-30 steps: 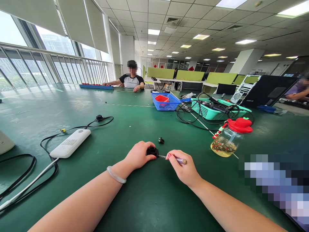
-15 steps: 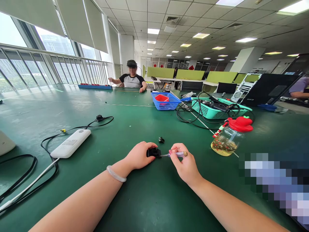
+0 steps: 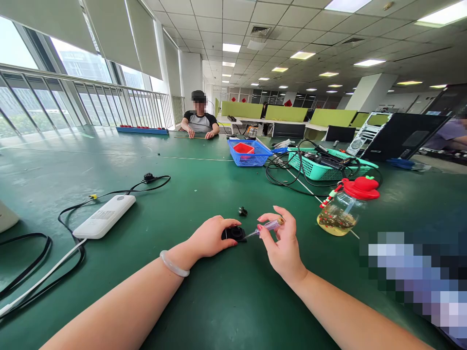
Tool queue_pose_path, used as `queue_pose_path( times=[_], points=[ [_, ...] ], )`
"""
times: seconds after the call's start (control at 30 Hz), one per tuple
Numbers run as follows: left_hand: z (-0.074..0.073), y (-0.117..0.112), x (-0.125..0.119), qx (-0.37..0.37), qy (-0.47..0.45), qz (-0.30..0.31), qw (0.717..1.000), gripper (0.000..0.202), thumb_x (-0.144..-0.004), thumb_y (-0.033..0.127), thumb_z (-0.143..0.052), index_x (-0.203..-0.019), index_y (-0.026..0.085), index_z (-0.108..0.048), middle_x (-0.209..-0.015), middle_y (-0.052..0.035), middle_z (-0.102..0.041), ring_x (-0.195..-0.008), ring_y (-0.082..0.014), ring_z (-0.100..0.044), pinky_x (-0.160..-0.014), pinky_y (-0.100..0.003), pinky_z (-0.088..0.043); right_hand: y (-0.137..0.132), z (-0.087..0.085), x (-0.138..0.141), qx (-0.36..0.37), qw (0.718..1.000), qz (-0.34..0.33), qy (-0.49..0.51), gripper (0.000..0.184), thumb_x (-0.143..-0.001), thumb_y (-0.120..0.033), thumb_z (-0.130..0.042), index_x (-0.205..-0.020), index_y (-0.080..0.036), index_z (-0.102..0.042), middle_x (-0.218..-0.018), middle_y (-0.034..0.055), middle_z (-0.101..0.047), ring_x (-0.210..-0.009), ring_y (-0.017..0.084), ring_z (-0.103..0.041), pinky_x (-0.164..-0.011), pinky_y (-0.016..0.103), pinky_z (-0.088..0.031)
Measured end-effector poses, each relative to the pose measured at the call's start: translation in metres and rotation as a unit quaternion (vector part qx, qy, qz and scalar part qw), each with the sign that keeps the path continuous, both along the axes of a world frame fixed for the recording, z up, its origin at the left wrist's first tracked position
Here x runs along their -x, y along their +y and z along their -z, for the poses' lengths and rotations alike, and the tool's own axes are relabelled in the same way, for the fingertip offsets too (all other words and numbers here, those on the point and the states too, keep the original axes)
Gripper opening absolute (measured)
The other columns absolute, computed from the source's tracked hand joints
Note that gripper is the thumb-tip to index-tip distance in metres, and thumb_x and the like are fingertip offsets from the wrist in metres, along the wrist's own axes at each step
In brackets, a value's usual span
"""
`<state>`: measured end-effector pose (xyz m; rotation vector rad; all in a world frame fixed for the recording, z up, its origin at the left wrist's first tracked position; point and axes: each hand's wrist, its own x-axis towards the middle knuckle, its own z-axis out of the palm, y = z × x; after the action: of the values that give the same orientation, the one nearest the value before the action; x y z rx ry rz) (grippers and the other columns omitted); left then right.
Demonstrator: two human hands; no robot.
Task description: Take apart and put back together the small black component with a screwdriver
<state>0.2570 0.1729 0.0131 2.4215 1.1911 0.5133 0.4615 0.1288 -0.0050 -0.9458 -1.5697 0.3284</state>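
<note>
On the green table (image 3: 204,189), my left hand (image 3: 210,236) grips a small black plastic part (image 3: 234,234) between thumb and fingers; its exact kind I cannot make out. My right hand (image 3: 282,243) pinches a screwdriver (image 3: 270,225) with a clear purplish handle, the other fingers raised. The driver's thin shaft slants down to the left, and its tip meets the right end of the black part. Just beyond my hands lies a smaller black piece (image 3: 242,211).
To the left lies a white power bank (image 3: 105,217) with cables. A glass bottle (image 3: 337,214) with a red lid stands at the right. Farther back are a blue basket (image 3: 250,159) and a teal basket (image 3: 317,170) of cables. A person (image 3: 199,120) sits across the table.
The screwdriver has tilted, its handle end rising, and my right hand's fingers have lifted and spread. The black part has turned slightly. The person opposite has brought an outstretched arm in to the table.
</note>
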Motion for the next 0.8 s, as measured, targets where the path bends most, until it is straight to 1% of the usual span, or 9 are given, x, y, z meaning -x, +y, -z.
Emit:
queue_pose_path(
  times=[0.1,0.2,0.33,0.5,0.7,0.8],
  points=[
    [0.0,0.0,0.0,0.002,0.0,0.0,1.0,0.049,-0.076,0.038,-0.07,-0.123,0.029,-0.059,-0.099,-0.0049,-0.069,-0.093,-0.0214,-0.061,-0.084,-0.034,-0.048,-0.002,-0.001,-0.001,-0.01,0.999,-0.006,-0.042,0.034,-0.094,-0.021,-0.048,-0.127,-0.027,-0.042,-0.099,0.0045,-0.061,-0.087,0.017,-0.062,-0.076,0.034,-0.054],
    [0.0,0.0,0.001,-0.003,-0.004,0.008,1.0,0.046,-0.077,0.038,-0.069,-0.121,0.03,-0.061,-0.096,-0.0043,-0.069,-0.091,-0.0208,-0.061,-0.081,-0.032,-0.048,-0.004,-0.004,-0.002,-0.023,0.998,-0.018,-0.061,0.034,-0.096,-0.018,-0.043,-0.128,-0.027,-0.042,-0.103,0.0055,-0.061,-0.095,0.018,-0.061,-0.085,0.038,-0.053],
    [-0.001,0.0,0.0,0.001,0.0,0.008,1.0,0.045,-0.077,0.037,-0.069,-0.121,0.03,-0.062,-0.096,-0.004,-0.069,-0.092,-0.021,-0.06,-0.082,-0.032,-0.048,-0.006,-0.004,-0.002,-0.039,0.996,-0.057,-0.049,0.034,-0.096,-0.015,-0.042,-0.128,-0.027,-0.043,-0.101,0.0055,-0.061,-0.094,0.018,-0.061,-0.083,0.037,-0.054],
    [-0.002,0.0,-0.001,0.01,0.009,0.0,1.0,0.047,-0.077,0.036,-0.07,-0.123,0.029,-0.061,-0.1,-0.0043,-0.07,-0.095,-0.0219,-0.06,-0.085,-0.033,-0.048,-0.011,-0.004,-0.002,-0.075,0.993,-0.073,-0.048,0.032,-0.094,-0.01,-0.045,-0.121,-0.026,-0.048,-0.1,0.0055,-0.063,-0.093,0.018,-0.062,-0.083,0.036,-0.054],
    [0.001,0.001,0.001,0.004,0.007,0.011,1.0,0.048,-0.077,0.036,-0.07,-0.124,0.03,-0.06,-0.101,-0.0039,-0.069,-0.097,-0.0216,-0.06,-0.086,-0.033,-0.047,-0.014,-0.012,0.001,-0.117,0.981,-0.095,-0.122,0.033,-0.09,-0.006,-0.047,-0.115,-0.026,-0.051,-0.099,0.0045,-0.065,-0.091,0.018,-0.064,-0.078,0.035,-0.057],
    [0.002,0.002,0.001,-0.005,0.005,0.015,1.0,0.048,-0.077,0.037,-0.07,-0.124,0.031,-0.06,-0.103,-0.0037,-0.07,-0.098,-0.0221,-0.06,-0.087,-0.034,-0.047,-0.014,-0.015,0.002,-0.134,0.975,-0.093,-0.15,0.034,-0.089,-0.006,-0.049,-0.115,-0.028,-0.051,-0.094,0.0025,-0.067,-0.09,0.018,-0.065,-0.086,0.041,-0.057]
  ],
)
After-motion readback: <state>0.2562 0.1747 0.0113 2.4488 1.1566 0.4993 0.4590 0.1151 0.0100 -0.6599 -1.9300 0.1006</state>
